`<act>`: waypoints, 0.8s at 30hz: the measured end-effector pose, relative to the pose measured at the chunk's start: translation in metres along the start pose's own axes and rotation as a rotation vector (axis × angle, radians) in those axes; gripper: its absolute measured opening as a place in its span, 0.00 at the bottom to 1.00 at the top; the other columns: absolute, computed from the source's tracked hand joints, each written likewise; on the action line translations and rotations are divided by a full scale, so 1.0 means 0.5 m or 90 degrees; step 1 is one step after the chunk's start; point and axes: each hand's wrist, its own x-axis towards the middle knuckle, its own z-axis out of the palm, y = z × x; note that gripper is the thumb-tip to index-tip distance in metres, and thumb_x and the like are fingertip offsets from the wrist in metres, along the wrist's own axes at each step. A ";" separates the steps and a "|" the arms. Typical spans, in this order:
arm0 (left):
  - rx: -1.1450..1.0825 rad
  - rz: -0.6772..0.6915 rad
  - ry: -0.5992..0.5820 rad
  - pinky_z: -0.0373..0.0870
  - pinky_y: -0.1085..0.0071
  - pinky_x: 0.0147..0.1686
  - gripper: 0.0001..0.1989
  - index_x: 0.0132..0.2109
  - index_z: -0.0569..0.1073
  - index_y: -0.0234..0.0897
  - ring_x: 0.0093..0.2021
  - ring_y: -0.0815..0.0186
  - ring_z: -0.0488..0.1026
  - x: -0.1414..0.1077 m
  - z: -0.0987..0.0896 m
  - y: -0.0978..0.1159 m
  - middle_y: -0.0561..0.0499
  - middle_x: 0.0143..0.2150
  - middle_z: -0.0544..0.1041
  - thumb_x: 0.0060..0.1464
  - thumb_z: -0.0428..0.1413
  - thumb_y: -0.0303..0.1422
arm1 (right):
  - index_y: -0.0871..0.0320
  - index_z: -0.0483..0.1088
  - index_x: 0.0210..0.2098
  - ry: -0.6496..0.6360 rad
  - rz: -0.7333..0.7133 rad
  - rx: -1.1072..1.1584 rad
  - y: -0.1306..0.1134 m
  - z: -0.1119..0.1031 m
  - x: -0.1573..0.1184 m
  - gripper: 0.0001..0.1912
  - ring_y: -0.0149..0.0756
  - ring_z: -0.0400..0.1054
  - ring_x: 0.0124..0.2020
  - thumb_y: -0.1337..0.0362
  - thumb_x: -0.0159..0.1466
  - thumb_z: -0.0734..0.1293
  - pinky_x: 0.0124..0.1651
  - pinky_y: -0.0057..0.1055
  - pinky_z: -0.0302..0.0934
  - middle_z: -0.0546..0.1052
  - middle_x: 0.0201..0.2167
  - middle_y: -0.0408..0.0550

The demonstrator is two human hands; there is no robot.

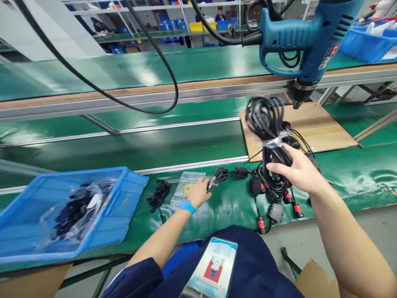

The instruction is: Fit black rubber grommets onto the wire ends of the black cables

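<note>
My right hand [299, 169] is closed around a thick coiled black cable [266, 118], bound with a clear tie at its middle and raised above the bench. Over the green mat, my left hand [199, 192] grips a smaller black cable bundle [219, 176] at its near end. Under that hand lies a clear plastic bag [180, 194] with a yellow label. Below my right hand are dark grey boxes [276, 212] and black connectors with red rings [261, 224], their cables partly hidden by the raised coil.
A blue bin [124, 207] holding bagged black parts stands at the left. Small black pieces [159, 194] lie beside it. A blue power drill [310, 41] hangs at upper right, near a cardboard sheet [328, 128]. Its cord [176, 89] loops across the upper left.
</note>
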 end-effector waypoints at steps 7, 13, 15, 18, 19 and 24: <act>-0.140 0.284 0.017 0.45 0.47 0.72 0.19 0.55 0.79 0.48 0.70 0.47 0.62 -0.038 -0.161 0.096 0.42 0.59 0.77 0.60 0.55 0.27 | 0.58 0.75 0.46 -0.132 0.006 -0.110 0.054 0.105 0.062 0.19 0.40 0.70 0.38 0.59 0.56 0.74 0.44 0.34 0.61 0.79 0.38 0.46; -0.333 0.336 -0.030 0.43 0.43 0.73 0.11 0.44 0.83 0.52 0.65 0.48 0.71 -0.032 -0.173 0.161 0.49 0.52 0.83 0.54 0.65 0.31 | 0.57 0.74 0.50 -0.306 0.145 0.365 0.116 0.195 0.054 0.25 0.38 0.71 0.44 0.60 0.54 0.75 0.50 0.33 0.64 0.78 0.44 0.44; -0.315 0.346 0.027 0.38 0.45 0.74 0.08 0.41 0.83 0.52 0.67 0.50 0.68 -0.025 -0.161 0.176 0.50 0.51 0.83 0.55 0.64 0.32 | 0.57 0.73 0.50 -0.302 0.218 0.484 0.129 0.214 0.032 0.28 0.37 0.72 0.41 0.59 0.51 0.77 0.47 0.32 0.65 0.79 0.42 0.44; -0.232 0.329 0.256 0.33 0.47 0.75 0.09 0.44 0.82 0.48 0.75 0.51 0.52 -0.018 -0.132 0.196 0.46 0.59 0.77 0.58 0.60 0.32 | 0.57 0.72 0.49 -0.269 0.268 0.565 0.139 0.240 0.001 0.30 0.36 0.72 0.37 0.57 0.49 0.77 0.41 0.30 0.66 0.78 0.38 0.44; -0.234 0.293 0.330 0.33 0.46 0.74 0.13 0.50 0.80 0.46 0.77 0.50 0.44 -0.017 -0.120 0.202 0.44 0.65 0.72 0.58 0.61 0.32 | 0.57 0.71 0.49 -0.250 0.269 0.570 0.141 0.249 -0.007 0.30 0.36 0.71 0.36 0.56 0.49 0.77 0.40 0.30 0.66 0.78 0.37 0.44; -0.650 0.044 0.250 0.60 0.47 0.68 0.32 0.64 0.67 0.41 0.73 0.45 0.56 -0.038 -0.047 0.208 0.38 0.67 0.66 0.59 0.57 0.52 | 0.55 0.68 0.51 -0.161 0.234 0.550 0.155 0.282 -0.022 0.27 0.36 0.71 0.38 0.54 0.54 0.71 0.42 0.31 0.66 0.77 0.40 0.44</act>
